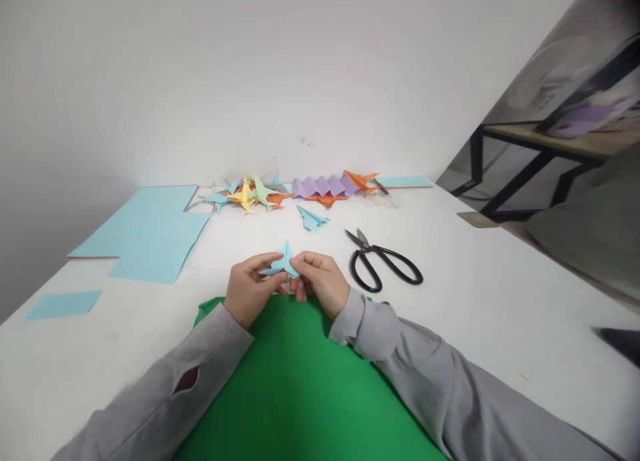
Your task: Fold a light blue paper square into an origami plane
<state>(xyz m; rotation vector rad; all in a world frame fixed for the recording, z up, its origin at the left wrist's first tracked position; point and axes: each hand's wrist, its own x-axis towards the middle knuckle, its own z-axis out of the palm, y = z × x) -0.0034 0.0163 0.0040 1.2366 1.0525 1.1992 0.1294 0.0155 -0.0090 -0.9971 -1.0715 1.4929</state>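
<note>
1. The folded light-blue paper (286, 264) is held up at the near middle of the table (480, 307); fingers cover parts of both its sides.
2. The left hand (249, 289) pinches its left side, the right hand (325, 281) its right; some right-hand fingers curl underneath, partly hidden.
3. Green cloth (305, 387) lies below the hands, cut off at the near edge.
4. To the right, black-handled scissors (368, 248) lie with blades slightly parted.
5. Beyond the hands sits a blue folded piece (313, 219); farther, a multicoloured paper heap (259, 193) overlaps too much to count, beside a purple pleated strip (320, 187).
6. Blue sheets (150, 227) lie left.
7. A dark object (623, 343), perhaps a tool, is blurred and cut off at far right.
</note>
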